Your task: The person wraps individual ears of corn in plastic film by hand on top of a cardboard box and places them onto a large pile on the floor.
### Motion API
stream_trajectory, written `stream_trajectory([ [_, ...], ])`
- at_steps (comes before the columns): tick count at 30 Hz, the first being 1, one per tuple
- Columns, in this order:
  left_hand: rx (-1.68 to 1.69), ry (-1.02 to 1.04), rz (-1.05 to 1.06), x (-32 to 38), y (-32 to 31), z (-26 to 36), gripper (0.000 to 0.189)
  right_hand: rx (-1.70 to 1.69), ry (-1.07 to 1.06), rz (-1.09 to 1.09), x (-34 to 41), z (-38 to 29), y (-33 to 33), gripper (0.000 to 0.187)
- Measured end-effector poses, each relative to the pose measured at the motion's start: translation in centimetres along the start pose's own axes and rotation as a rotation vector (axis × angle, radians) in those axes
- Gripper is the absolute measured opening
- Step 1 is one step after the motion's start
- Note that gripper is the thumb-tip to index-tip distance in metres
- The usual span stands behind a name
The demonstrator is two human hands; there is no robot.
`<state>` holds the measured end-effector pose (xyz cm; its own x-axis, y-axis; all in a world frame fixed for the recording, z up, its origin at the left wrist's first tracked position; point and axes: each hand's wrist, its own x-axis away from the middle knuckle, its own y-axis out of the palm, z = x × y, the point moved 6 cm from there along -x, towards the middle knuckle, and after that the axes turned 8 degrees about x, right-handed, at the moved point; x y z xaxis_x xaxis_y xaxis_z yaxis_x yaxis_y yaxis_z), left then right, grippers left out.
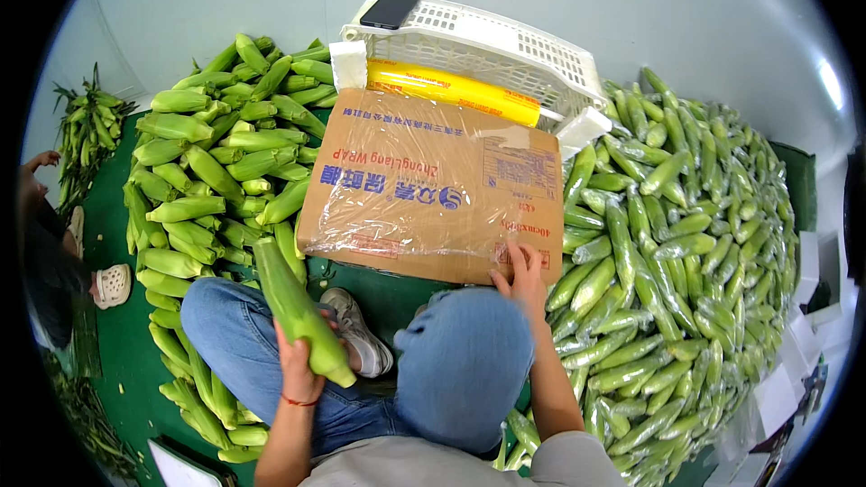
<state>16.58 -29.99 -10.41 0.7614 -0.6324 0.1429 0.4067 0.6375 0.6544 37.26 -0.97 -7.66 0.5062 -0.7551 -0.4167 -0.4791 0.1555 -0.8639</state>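
An ear of corn in its green husk (294, 308) lies in my left hand (301, 362), held above my left knee with its stalk end pointing down to the right. At the near right corner of a cardboard box (406, 216), the fingers of my right hand (524, 277) touch the edge of the clear plastic film (379, 237) spread over the box top; whether they pinch it cannot be told. Behind the box, a yellow roll of cling film (453, 91) sits between white supports, in front of a white plastic crate (467, 27).
Unwrapped corn (210, 169) is heaped at the left, film-wrapped corn (676, 243) at the right. A black phone (390, 9) rests on the crate. Part of another person, with a white clog (112, 286), shows at the far left, near husks and more corn (101, 122).
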Motion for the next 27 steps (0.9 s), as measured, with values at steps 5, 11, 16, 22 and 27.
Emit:
stream_trajectory([
  [5,-0.865,0.124,-0.38,-6.4,5.6,2.9,0.078,-0.211,-0.107,-0.128,-1.3,2.4,2.2,0.011],
  [11,-1.61,0.503,-0.967,-15.9,21.9,-3.3,0.055,-0.474,-0.015,-0.22,-1.3,5.5,2.3,0.011],
  [16,-1.492,0.305,-1.176,-20.3,22.5,-8.6,0.056,-0.932,0.253,-0.207,-3.0,7.2,2.5,0.009],
  [22,-1.579,0.556,-0.77,-19.0,21.2,-6.9,0.074,-0.26,-0.296,0.035,-11.3,-0.4,5.6,0.029],
  [27,-1.584,0.476,-0.514,-15.2,8.9,-5.0,0.034,-0.148,-0.34,-0.078,-13.0,-1.6,7.6,0.029],
])
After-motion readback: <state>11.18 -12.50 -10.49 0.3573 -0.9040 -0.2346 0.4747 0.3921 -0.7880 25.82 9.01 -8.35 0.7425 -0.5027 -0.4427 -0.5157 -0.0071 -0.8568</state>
